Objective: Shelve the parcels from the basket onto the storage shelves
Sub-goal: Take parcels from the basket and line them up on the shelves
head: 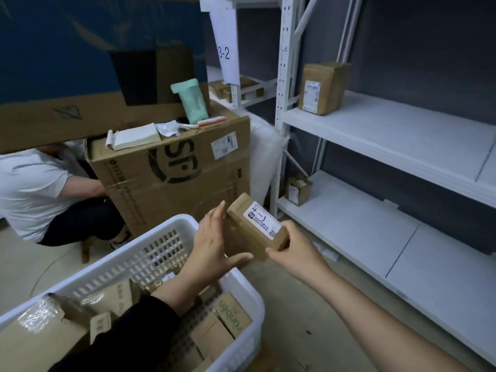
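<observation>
head view: my left hand (pixel 212 248) and my right hand (pixel 292 249) carry one brown parcel (pixel 255 229) between them, up off the floor. the left hand is flat, with its fingers straight against the parcel's left end and the thumb stretched out beneath it. the right hand grips the near right end, its fingers curled round the corner and the thumb along the near edge. the parcel is tilted, and its white label faces up with "4-3" handwritten on it.

below my left hand, under the dark sleeve of that arm, stands the white basket (pixel 150 253) with slotted walls. more loose parcels (pixel 230 315) lie inside it. my right arm is bare.

to the right of my right hand and beyond it run the white storage shelves (pixel 375 130). on the upper board, well above the right hand, an upright parcel (pixel 320 88) stands near the left post. on the lower board, just beyond the parcel i hold, a small box (pixel 298 190) sits by the post.

straight beyond my left hand is a large cardboard box (pixel 171 178) with a round black logo. a green pouch (pixel 192 103) and a white pad (pixel 137 136) rest on its top. well to the left of my left hand, a person (pixel 29 189) in a white shirt sits low. a paper sign (pixel 225 53) reading "3-2" hangs far above both hands.
</observation>
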